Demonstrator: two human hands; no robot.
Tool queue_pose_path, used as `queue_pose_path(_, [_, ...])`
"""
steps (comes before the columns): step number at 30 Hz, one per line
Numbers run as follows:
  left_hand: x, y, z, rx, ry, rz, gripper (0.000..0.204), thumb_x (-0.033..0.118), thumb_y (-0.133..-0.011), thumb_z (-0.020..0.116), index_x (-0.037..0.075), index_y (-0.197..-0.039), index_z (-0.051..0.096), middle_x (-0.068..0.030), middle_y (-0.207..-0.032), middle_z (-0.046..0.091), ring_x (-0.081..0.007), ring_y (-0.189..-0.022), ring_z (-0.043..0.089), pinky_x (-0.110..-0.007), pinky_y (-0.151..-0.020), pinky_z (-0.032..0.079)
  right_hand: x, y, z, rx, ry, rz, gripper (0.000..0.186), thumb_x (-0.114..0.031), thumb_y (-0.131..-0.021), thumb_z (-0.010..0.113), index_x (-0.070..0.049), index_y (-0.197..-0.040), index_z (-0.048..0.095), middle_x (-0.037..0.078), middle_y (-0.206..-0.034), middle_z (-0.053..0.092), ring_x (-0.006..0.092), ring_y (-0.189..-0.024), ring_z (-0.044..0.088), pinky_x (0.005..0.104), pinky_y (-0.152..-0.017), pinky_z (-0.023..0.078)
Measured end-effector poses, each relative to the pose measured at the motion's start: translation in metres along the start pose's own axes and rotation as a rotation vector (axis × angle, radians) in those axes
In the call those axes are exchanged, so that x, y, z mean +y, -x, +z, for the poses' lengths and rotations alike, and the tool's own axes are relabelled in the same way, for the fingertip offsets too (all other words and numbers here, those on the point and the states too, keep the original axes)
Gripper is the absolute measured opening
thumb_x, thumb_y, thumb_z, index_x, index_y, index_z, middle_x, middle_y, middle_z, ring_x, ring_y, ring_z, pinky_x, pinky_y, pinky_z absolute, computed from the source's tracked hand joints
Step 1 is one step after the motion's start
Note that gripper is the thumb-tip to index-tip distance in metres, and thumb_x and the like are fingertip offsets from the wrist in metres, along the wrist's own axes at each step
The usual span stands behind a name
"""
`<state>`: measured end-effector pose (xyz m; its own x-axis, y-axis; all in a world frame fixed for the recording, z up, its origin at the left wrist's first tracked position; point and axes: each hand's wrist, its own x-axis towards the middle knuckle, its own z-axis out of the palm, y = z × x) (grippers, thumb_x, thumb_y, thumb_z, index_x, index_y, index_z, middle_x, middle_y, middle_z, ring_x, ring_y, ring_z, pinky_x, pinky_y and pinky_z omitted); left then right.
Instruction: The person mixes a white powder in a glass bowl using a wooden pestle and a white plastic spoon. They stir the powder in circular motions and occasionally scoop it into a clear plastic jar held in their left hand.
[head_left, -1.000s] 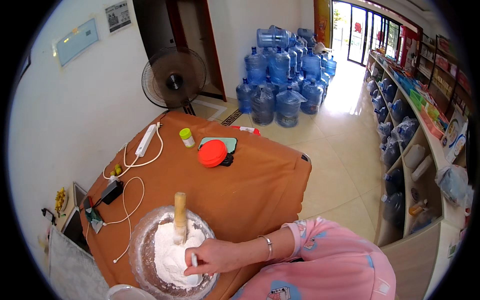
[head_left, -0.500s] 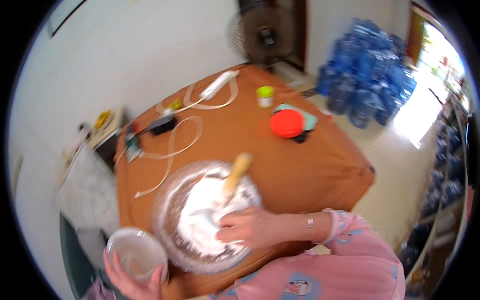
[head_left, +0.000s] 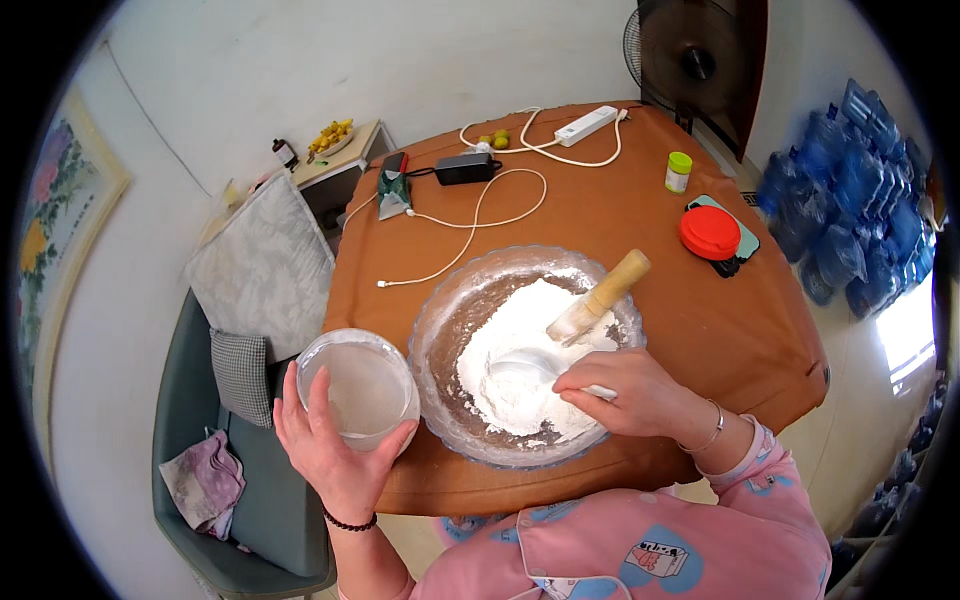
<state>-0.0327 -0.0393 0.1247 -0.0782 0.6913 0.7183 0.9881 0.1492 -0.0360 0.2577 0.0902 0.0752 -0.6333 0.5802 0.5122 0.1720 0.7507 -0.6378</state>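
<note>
My left hand [head_left: 335, 435] wraps around a round translucent tub [head_left: 385, 440], just left of a large clear bowl with a wavy rim [head_left: 432, 410]. A thin pale film coats the tub's inside. White powder that looks like flour [head_left: 530, 315] lies heaped in the bowl. My right hand [head_left: 625, 390] grips the handle of a white spoon [head_left: 600, 392], its head down in the powder. A thick wooden rod [head_left: 615, 285], dusted white at its lower end, leans in the bowl behind the spoon. What the rod's lower end looks like is hidden.
The brown-covered table [head_left: 720, 330] holds white cables, a power strip [head_left: 587, 126], a black adapter [head_left: 465, 168], a green-lidded jar [head_left: 678, 172] and a red round lid [head_left: 709, 232]. A green chair [head_left: 190, 390] stands left, blue water bottles [head_left: 840, 190] at right.
The view has turned left, so everything sits further right in it. The tub has moved slightly away from me, relative to the bowl. My right hand stays over the bowl's right side.
</note>
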Motion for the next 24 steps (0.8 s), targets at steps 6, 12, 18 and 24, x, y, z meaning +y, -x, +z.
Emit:
queue_pose_path(6, [-0.001, 0.000, 0.001, 0.011, 0.005, 0.002, 0.095, 0.062, -0.060, 0.080, 0.006, -0.130, 0.049, -0.0248, -0.136, 0.046, -0.0402, -0.121, 0.049, -0.057, -0.103, 0.034, -0.012, 0.010, -0.001, 0.168, -0.045, 0.135, 0.007, -0.011, -0.088, 0.064, -0.007, -0.093, 0.068, 0.012, -0.080, 0.069, 0.0291, -0.069, 0.067, 0.0345, -0.061, 0.053])
queue_pose_path(12, [-0.004, 0.002, 0.002, 0.030, -0.007, 0.011, 0.095, 0.065, -0.061, 0.077, 0.008, -0.131, 0.048, -0.0248, -0.136, 0.046, -0.0394, -0.122, 0.049, -0.058, -0.103, 0.034, -0.014, 0.014, 0.011, 0.142, -0.257, 0.353, 0.011, -0.012, -0.092, 0.062, -0.002, -0.095, 0.067, 0.011, -0.076, 0.069, 0.0193, -0.067, 0.069, 0.0293, -0.058, 0.052])
queue_pose_path(18, [-0.005, 0.005, 0.003, 0.042, -0.004, 0.008, 0.095, 0.067, -0.062, 0.075, 0.008, -0.132, 0.047, -0.0251, -0.136, 0.047, -0.0390, -0.121, 0.050, -0.059, -0.101, 0.034, -0.014, 0.021, 0.007, 0.387, -0.352, 0.478, 0.017, -0.012, -0.095, 0.058, 0.003, -0.099, 0.066, 0.008, -0.078, 0.069, 0.0112, -0.066, 0.068, 0.0225, -0.054, 0.051])
queue_pose_path(24, [-0.006, 0.005, 0.001, 0.031, 0.035, -0.008, 0.097, 0.062, -0.061, 0.079, 0.008, -0.135, 0.045, -0.0241, -0.135, 0.048, -0.0377, -0.124, 0.048, -0.059, -0.102, 0.032, -0.027, -0.001, 0.002, 0.544, -0.601, 0.415, 0.017, -0.011, -0.097, 0.056, 0.003, -0.103, 0.062, 0.012, -0.084, 0.069, 0.0160, -0.070, 0.069, 0.0232, -0.057, 0.052])
